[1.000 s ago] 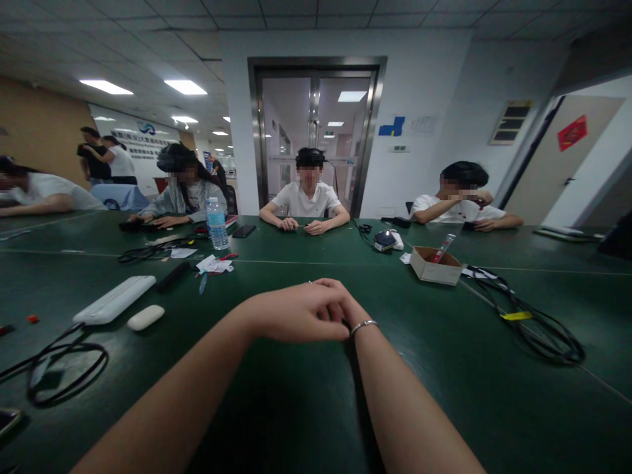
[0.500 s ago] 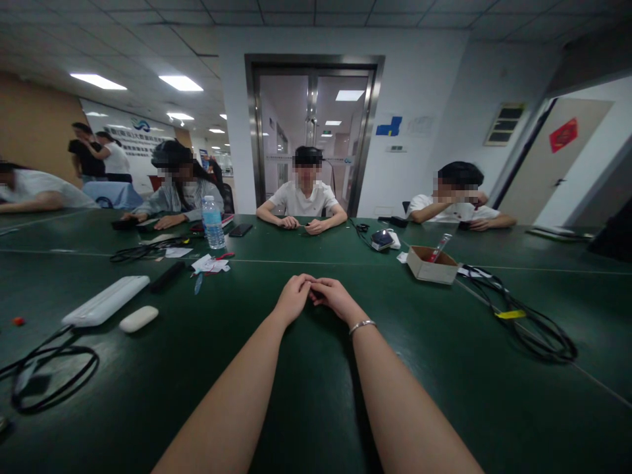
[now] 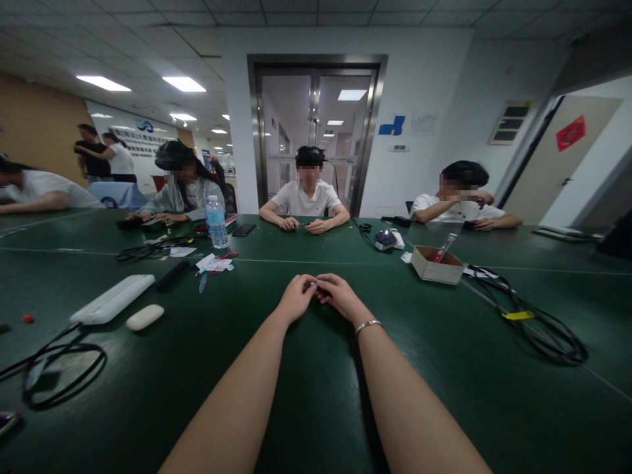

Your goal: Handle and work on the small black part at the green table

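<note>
My two forearms reach out over a dark green table [image 3: 316,395]. My left hand [image 3: 295,297] and my right hand [image 3: 340,296] meet fingertip to fingertip at the table's middle. Both have their fingers pinched round a small thing [image 3: 314,285], pale at the left end and dark at the right; it is too small to name. A thin silver bracelet [image 3: 368,324] circles my right wrist. The hands rest low, close to the table top.
A white flat case [image 3: 113,299] and a white oval piece [image 3: 145,317] lie to the left beside a black cable loop [image 3: 59,372]. A water bottle [image 3: 216,222] stands farther back. An open cardboard box [image 3: 436,264] and coiled black cables [image 3: 538,322] lie right. Several people sit around the far side.
One second ago my left hand lay across my right hand. It has since swung back to the left, and the two hands now face each other with fingertips together.
</note>
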{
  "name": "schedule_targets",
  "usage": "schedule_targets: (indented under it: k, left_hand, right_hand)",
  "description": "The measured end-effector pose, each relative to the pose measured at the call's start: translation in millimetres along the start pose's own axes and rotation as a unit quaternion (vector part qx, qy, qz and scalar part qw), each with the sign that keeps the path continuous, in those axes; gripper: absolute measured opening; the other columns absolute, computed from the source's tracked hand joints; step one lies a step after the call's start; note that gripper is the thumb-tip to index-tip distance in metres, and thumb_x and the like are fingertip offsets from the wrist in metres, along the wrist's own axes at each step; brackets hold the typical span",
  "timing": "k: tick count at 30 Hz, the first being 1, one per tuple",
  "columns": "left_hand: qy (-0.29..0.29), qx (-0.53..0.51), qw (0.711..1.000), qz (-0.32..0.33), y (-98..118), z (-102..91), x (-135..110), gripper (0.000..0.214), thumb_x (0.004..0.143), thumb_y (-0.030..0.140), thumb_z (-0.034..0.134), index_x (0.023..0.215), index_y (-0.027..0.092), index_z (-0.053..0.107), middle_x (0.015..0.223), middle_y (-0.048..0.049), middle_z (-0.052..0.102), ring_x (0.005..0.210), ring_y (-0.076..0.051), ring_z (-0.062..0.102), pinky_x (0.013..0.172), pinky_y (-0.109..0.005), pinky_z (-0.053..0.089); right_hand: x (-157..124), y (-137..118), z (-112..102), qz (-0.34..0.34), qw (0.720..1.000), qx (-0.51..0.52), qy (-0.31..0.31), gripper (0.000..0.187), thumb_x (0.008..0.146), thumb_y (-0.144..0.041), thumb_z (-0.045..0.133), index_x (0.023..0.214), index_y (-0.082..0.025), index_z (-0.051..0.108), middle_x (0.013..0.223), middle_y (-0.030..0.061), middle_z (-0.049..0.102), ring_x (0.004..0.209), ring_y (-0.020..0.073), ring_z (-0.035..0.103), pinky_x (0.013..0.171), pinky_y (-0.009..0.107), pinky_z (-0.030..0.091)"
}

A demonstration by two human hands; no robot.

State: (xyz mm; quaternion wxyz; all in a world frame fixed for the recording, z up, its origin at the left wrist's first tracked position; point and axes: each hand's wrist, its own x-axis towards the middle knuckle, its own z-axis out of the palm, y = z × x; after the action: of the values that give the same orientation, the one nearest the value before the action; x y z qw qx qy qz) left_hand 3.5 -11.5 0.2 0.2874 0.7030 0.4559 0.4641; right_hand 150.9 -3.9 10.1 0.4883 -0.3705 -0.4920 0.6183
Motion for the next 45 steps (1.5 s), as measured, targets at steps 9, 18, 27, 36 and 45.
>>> schedule_targets:
  k: [9,18,27,36,45]
  left_hand:
    - [0.019,0.051,0.998,-0.028,-2,-1.0,2,0.021,0.086,0.035,0.046,0.088,0.018,0.060,0.091,-0.0050,0.059,0.082,-0.017,0.055,0.075,-0.030,0.044]
    - [0.025,0.095,0.994,-0.041,6,-1.7,0,0.034,0.089,0.044,0.038,0.079,0.018,0.059,0.083,-0.0046,0.060,0.076,-0.017,0.055,0.070,-0.030,0.043]
    - [0.017,-0.030,0.999,-0.015,1,-0.6,1,0.021,0.080,0.018,0.051,0.099,0.020,0.059,0.095,-0.0039,0.062,0.086,-0.015,0.058,0.081,-0.029,0.046]
    - [0.011,-0.009,0.999,-0.035,-2,0.5,0,0.020,0.086,0.034,0.046,0.097,0.022,0.058,0.082,-0.0011,0.062,0.076,-0.014,0.058,0.070,-0.027,0.046]
    - [0.012,-0.009,0.999,-0.036,-7,2.1,2,0.021,0.085,0.034,0.048,0.097,0.021,0.059,0.078,-0.0011,0.061,0.070,-0.013,0.057,0.066,-0.026,0.045]
  right_hand:
    - [0,-2,0,0.013,1.000,0.004,0.011,0.014,0.080,-0.009,0.057,0.093,-0.013,0.057,0.068,0.0036,0.061,0.049,0.0094,0.056,0.039,0.015,0.043]
    - [-1,-2,-1,0.005,1.000,0.012,0.000,0.014,0.077,-0.007,0.060,0.089,-0.013,0.060,0.072,0.0041,0.063,0.050,0.0092,0.057,0.041,0.015,0.046]
    - [-1,-2,0,0.007,1.000,0.024,0.002,0.015,0.077,-0.004,0.058,0.089,-0.012,0.060,0.067,0.0025,0.060,0.051,0.0098,0.058,0.042,0.015,0.048]
    - [-2,-4,2,0.006,1.000,0.024,-0.011,0.015,0.077,-0.004,0.058,0.089,-0.012,0.060,0.067,0.0038,0.062,0.051,0.0101,0.059,0.044,0.016,0.049]
    - [-2,-3,2,0.002,1.000,0.029,-0.010,0.017,0.074,-0.003,0.059,0.088,-0.013,0.059,0.069,0.0028,0.062,0.051,0.0102,0.059,0.047,0.018,0.051]
